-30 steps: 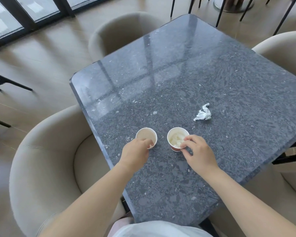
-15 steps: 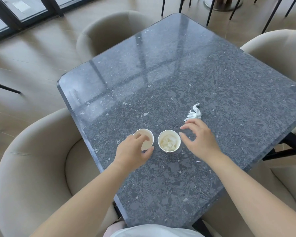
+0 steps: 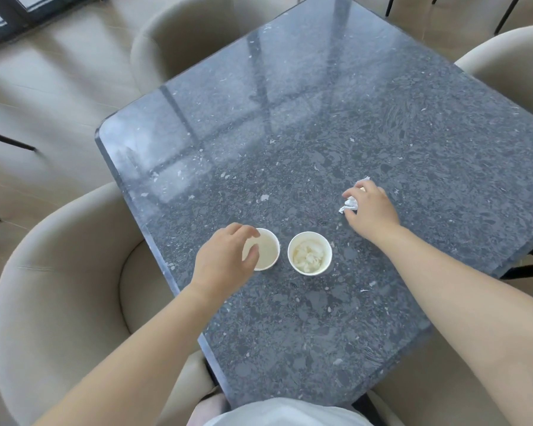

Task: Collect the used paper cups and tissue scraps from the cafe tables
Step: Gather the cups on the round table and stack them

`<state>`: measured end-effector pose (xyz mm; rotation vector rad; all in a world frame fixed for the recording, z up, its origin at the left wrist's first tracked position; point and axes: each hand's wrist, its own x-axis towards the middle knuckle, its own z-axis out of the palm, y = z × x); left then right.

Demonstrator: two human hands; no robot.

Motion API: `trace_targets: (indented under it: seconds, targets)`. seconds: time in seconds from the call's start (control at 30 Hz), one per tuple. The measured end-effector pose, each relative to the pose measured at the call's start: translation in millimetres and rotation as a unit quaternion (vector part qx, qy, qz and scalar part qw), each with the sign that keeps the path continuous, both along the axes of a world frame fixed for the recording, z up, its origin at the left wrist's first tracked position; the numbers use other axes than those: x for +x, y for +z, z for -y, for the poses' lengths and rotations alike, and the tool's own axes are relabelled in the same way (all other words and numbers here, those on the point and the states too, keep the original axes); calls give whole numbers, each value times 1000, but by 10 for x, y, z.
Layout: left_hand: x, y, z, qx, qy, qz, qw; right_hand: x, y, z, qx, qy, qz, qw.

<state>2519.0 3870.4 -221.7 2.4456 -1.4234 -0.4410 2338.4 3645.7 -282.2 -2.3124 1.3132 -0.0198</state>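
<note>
Right hand is down on the crumpled white tissue scrap, fingers curling around it on the dark grey speckled stone table. Left hand pinches the rim of the empty white paper cup. Just beside it stands the 2nd white paper cup, upright, stuffed with tissue. Beige padded chairs ring the table.

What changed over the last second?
The right hand let go of the cup holding tissue, reached away across the table and closed its fingers on the crumpled tissue. The left hand stayed at the empty cup. Both cups stayed put.
</note>
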Motion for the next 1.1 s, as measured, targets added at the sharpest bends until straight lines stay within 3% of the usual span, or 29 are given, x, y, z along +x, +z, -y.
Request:
trace_targets:
  seconds: [0.13, 0.33, 0.5, 0.67, 0.83, 1.1]
  targets:
    - [13, -11, -63, 12, 7, -7, 1000, 22, -91, 5, 27, 11, -55, 998]
    - [-13, -5, -150, 25, 11, -29, 999, 102, -100, -258, 50, 66, -22, 996]
    - [-55, 42, -214, 22, 10, -39, 999, 233, 244, -491, 42, 49, 109, 992]
    - [-102, 202, -166, -30, 31, -98, 994, 453, 780, -832, 26, 100, 237, 966]
    - [-181, 362, -209, -70, 58, -198, 976, 554, 930, -1234, 116, 149, 223, 956]
    - [-184, 354, -380, -121, 132, -216, 960, 535, 918, -1392, 185, 140, 236, 944]
